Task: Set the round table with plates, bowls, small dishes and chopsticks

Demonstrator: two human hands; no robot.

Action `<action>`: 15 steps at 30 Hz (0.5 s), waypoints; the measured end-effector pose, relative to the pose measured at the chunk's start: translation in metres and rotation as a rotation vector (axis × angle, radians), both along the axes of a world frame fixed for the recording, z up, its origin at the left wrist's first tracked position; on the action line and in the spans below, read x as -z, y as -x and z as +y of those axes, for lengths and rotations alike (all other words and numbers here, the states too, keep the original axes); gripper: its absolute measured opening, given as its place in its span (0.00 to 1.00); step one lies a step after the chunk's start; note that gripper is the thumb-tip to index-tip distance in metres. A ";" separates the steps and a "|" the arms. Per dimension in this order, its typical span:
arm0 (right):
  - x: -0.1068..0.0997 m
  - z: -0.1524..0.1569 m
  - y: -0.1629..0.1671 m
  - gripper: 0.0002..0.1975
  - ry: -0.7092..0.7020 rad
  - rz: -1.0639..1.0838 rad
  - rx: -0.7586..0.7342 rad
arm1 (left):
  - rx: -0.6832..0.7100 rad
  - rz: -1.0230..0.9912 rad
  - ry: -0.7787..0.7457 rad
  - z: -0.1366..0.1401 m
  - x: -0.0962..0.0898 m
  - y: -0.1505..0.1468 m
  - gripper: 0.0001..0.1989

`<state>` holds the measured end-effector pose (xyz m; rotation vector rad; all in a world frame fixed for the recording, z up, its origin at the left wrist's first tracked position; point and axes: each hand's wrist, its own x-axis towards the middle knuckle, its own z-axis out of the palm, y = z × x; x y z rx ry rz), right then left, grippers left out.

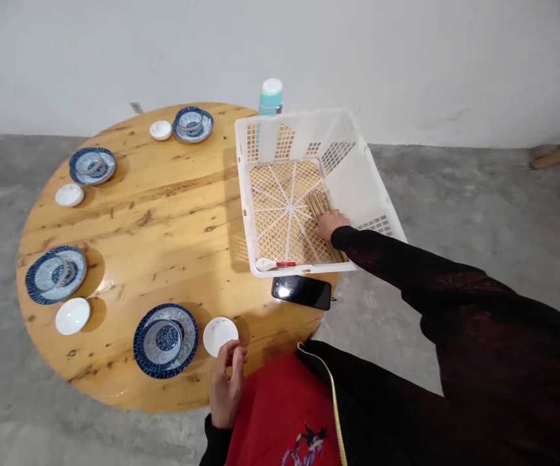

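Note:
My right hand (332,224) reaches into a white plastic basket (287,210). Its fingers close on a bundle of wooden chopsticks (319,202) lying along the basket's right side; the fingertips are partly hidden. At the table's front edge, my left hand (226,382) is loosely curled, thumb and fingers apart, with nothing visible in it. Its fingertips are by the rim of a small white dish (220,335); I cannot tell whether they touch it. A white spoon with a red handle (275,264) lies at the basket's near edge.
Blue-patterned plates with bowls (166,342) and small white dishes (72,316) are spaced around the round wooden table (163,239). A black phone (302,292) lies just before the basket. Behind the basket stands a turquoise bottle (271,97), near the wall.

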<state>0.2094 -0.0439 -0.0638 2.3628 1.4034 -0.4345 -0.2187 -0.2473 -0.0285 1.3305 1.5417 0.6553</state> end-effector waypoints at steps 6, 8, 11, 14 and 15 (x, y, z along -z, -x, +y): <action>0.001 0.003 0.000 0.23 0.026 -0.026 -0.085 | -0.001 0.026 -0.011 -0.002 0.001 0.002 0.23; 0.001 0.004 -0.002 0.25 0.028 -0.022 -0.073 | 0.003 0.028 -0.007 -0.003 0.003 0.003 0.23; 0.000 0.003 -0.004 0.32 0.009 -0.018 0.029 | 0.006 0.029 -0.006 -0.002 0.005 0.002 0.24; -0.002 -0.001 -0.004 0.33 -0.040 0.001 0.081 | 0.010 0.027 -0.004 -0.001 0.003 0.000 0.25; -0.002 -0.001 -0.004 0.31 -0.053 0.009 0.069 | 0.012 0.025 -0.002 0.000 0.002 -0.001 0.26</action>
